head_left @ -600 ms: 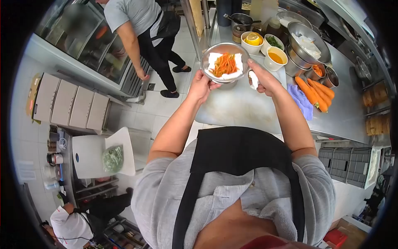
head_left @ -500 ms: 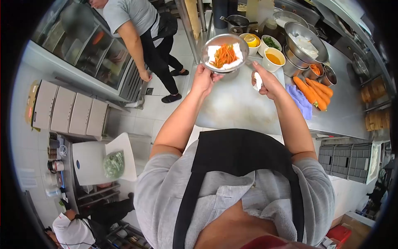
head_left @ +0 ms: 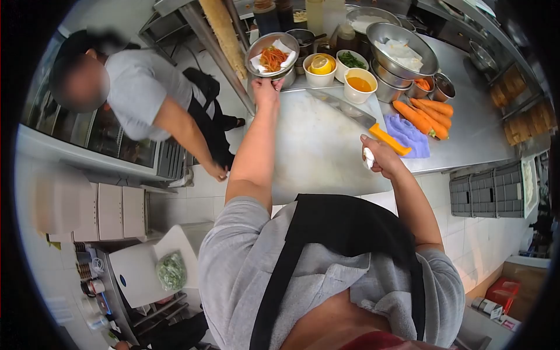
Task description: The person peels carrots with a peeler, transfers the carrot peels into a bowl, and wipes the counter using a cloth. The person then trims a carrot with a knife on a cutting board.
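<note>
My left hand (head_left: pixel 267 90) grips the near edge of a metal bowl (head_left: pixel 255 46) at the back left of the cutting board. Shredded carrot (head_left: pixel 272 59) lies in it on white paper. Under or beside the bowl stands a metal container (head_left: pixel 288 77), partly hidden. My right hand (head_left: pixel 382 156) is closed around a crumpled white paper towel (head_left: pixel 368 158) at the board's right front. Just above that hand, a knife with an orange handle (head_left: pixel 389 140) lies across the white cutting board (head_left: pixel 326 146), its handle reaching over a purple cloth (head_left: pixel 411 131).
Behind the board stand tubs of lemon (head_left: pixel 321 65), chopped greens (head_left: pixel 352 60) and orange liquid (head_left: pixel 360 85). Stacked metal bowls (head_left: pixel 402 49) and several whole carrots (head_left: pixel 429 116) sit to the right. A co-worker in a grey shirt (head_left: pixel 137 93) is at the left.
The bowl has moved left and back in my left hand. My right hand has drawn toward me with the towel, and the knife now shows fully. The co-worker appears closer.
</note>
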A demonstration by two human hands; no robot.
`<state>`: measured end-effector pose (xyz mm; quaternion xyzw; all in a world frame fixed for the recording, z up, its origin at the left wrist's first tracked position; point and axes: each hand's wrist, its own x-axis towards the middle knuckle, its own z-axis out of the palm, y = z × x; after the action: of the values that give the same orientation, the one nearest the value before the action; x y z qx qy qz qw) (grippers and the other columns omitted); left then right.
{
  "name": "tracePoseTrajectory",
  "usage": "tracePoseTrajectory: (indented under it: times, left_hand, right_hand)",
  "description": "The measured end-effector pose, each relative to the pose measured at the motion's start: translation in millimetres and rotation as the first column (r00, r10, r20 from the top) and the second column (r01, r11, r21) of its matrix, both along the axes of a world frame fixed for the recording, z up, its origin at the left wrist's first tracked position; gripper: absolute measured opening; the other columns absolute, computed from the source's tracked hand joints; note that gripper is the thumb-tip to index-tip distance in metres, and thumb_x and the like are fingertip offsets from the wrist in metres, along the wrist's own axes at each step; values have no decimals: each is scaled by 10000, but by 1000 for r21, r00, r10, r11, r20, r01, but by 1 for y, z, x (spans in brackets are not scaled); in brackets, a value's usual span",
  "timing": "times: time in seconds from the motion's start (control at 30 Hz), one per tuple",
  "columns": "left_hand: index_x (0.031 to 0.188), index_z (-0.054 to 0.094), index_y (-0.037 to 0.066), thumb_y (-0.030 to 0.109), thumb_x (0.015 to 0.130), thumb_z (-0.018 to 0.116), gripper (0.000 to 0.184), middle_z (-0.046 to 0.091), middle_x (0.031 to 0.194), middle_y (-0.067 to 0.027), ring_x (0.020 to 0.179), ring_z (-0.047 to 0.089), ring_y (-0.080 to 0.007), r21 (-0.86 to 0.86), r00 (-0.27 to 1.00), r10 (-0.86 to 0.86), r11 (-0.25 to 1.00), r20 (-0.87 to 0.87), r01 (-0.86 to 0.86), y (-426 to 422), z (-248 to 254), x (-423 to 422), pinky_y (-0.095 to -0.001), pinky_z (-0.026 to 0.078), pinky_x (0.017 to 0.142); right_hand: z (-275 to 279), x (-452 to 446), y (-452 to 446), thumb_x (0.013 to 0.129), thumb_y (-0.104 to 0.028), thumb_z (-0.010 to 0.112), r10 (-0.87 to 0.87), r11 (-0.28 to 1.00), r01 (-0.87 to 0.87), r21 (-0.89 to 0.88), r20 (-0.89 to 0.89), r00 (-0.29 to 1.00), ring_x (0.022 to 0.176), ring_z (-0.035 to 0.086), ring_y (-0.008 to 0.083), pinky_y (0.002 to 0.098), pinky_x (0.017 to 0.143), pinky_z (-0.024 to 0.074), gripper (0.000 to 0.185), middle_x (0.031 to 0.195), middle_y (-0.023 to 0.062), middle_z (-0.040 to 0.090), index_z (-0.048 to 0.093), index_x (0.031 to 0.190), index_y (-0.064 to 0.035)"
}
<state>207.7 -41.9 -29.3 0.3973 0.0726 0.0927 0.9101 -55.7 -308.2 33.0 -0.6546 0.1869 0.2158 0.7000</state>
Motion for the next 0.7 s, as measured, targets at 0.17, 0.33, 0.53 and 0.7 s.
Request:
tracePoseTrajectory:
  times: [0.17, 0.33, 0.53, 0.7]
  left_hand:
    - [980, 356, 44, -21, 886, 480, 169, 511, 835, -102, 643, 537, -168, -12, 991, 74, 997, -115, -75, -1, 0, 10, -480, 583, 770]
    - [977, 369, 31, -12, 887, 479, 149, 498, 830, -107, 663, 538, -185, -17, 988, 92, 995, -126, -94, 5, -8, 10, -466, 585, 760]
    - [881, 449, 37, 107, 933, 469, 89, 514, 755, -62, 616, 535, -160, 83, 979, -45, 995, -197, 63, 0, 1, -29, -382, 579, 671]
    - [944, 483, 40, 244, 988, 469, 210, 482, 686, -27, 590, 505, -123, 642, 994, -110, 760, -24, 100, -27, 9, -151, -269, 482, 601]
  right_hand:
    - [-4, -4, 1, 911, -462, 549, -29, 999, 29, 38, -2, 1000, 363, 252, 65, 251, 358, 151, 412, 517, -33, 392, 472, 682, -128]
    - [-5, 0, -4, 901, -522, 512, 32, 999, -35, -28, -86, 996, 402, 255, 72, 260, 385, 176, 441, 530, -33, 379, 483, 695, -132]
    - [-19, 7, -13, 881, -468, 500, 86, 977, -60, 206, -119, 989, 492, 313, 80, 247, 436, 245, 352, 627, -36, 439, 522, 743, -145]
    - [6, 15, -41, 884, -382, 524, 118, 940, -102, 325, -30, 992, 511, 339, 78, 237, 454, 273, 274, 668, -34, 474, 543, 831, -113]
